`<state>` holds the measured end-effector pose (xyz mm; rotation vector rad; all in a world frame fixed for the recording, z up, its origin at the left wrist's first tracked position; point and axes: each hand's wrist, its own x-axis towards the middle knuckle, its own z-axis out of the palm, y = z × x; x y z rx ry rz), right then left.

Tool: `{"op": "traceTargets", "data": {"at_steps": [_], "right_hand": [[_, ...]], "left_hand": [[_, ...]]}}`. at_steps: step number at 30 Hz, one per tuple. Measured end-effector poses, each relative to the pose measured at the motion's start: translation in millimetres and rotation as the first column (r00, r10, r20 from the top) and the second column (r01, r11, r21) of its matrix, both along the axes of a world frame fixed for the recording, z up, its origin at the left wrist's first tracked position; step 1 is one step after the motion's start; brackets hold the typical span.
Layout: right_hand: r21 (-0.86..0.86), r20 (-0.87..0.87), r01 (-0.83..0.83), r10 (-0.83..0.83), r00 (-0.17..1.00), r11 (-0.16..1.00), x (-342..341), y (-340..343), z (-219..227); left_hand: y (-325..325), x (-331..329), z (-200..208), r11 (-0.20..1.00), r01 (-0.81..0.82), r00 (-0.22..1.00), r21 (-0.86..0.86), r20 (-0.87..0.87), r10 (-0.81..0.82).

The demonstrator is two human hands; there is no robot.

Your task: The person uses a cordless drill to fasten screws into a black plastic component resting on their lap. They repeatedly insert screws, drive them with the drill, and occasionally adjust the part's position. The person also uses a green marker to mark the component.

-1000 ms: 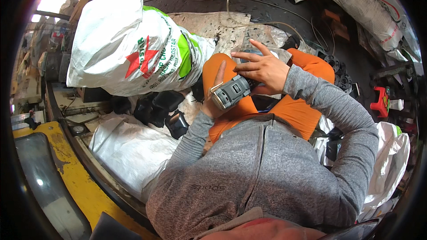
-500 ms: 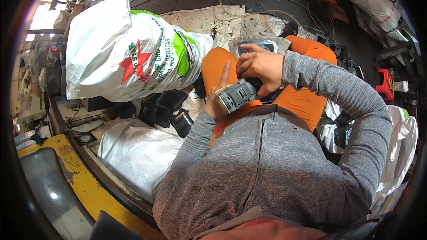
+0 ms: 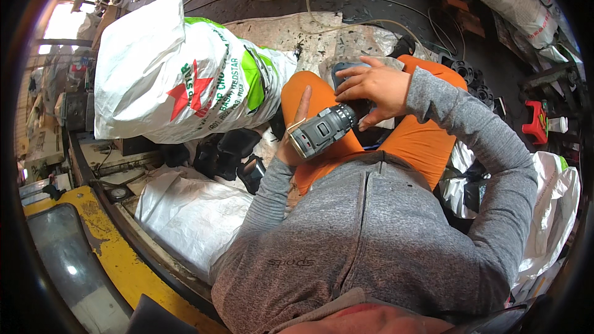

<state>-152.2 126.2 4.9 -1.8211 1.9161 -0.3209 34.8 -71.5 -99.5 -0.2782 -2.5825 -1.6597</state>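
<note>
At the far left, one yellow panel [image 3: 117, 260] with a dark inset window. Next, one big white sack [image 3: 139, 80] with red and green print; just below it, at least three black parts [image 3: 238, 142] and one crumpled white sheet [image 3: 185, 213]. At the middle, over the orange trousers [image 3: 424, 142], one grey cylindrical device [image 3: 318, 133], wrapped at its lower-left end by the left hand [image 3: 289, 150]. Slants along its long axis from there up and to the right, with its dark ringed end toward the right hand [image 3: 385, 93]. Nearer to the body of the device: the left. On the other side, parted, arched fingers, just beside the ringed end; contact there hard to tell behind the palm. Farther right, one red plastic item [image 3: 534, 122], one white cup [image 3: 558, 125] just beside it, and one white bag [image 3: 544, 210] lower down.
</note>
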Motion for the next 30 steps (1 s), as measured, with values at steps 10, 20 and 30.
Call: {"op": "traceTargets", "data": {"at_steps": [10,20,30], "right_hand": [[-0.150,-0.089,-0.064,0.051,0.995,0.987,8,-9,-12],[-0.225,-0.158,-0.057,0.021,0.987,0.973,13,-8,-11],[-0.237,0.433,0.212,-0.092,0.897,0.948,12,-14,18]], "left_hand": [[1,-1,-5,0.982,-0.014,0.997,0.189,0.078,-0.001],[1,1,-1,0.970,-0.026,0.993,0.243,0.117,-0.003],[-4,-9,19,0.991,-0.003,0.984,-0.133,-0.178,-0.021]]}}
